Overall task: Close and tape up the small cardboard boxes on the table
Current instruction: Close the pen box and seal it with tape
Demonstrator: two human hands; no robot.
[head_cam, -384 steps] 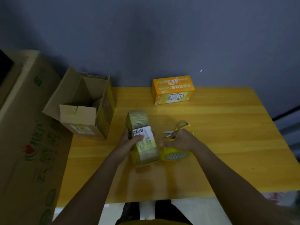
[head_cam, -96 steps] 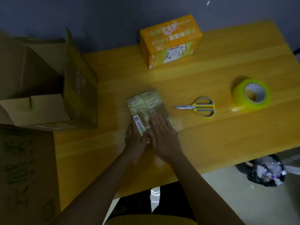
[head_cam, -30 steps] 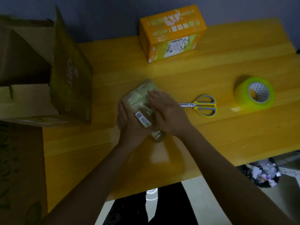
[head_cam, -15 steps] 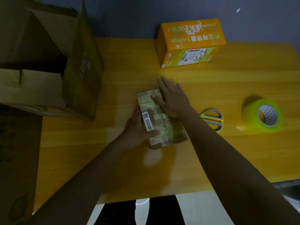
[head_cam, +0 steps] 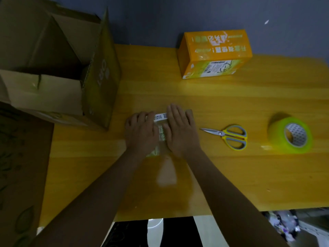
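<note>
Taped small box (head_cam: 161, 132) lies mid-table under both flat hands (head_cam: 161, 130).

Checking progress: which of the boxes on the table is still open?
The big brown carton at the left edge, flaps up. The orange box at the back is shut; the small box lies flat under both hands.

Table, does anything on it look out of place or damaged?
Nothing stands out. Both hands, left and right, press flat on the small box; scissors, tape roll and orange box sit intact.
</note>
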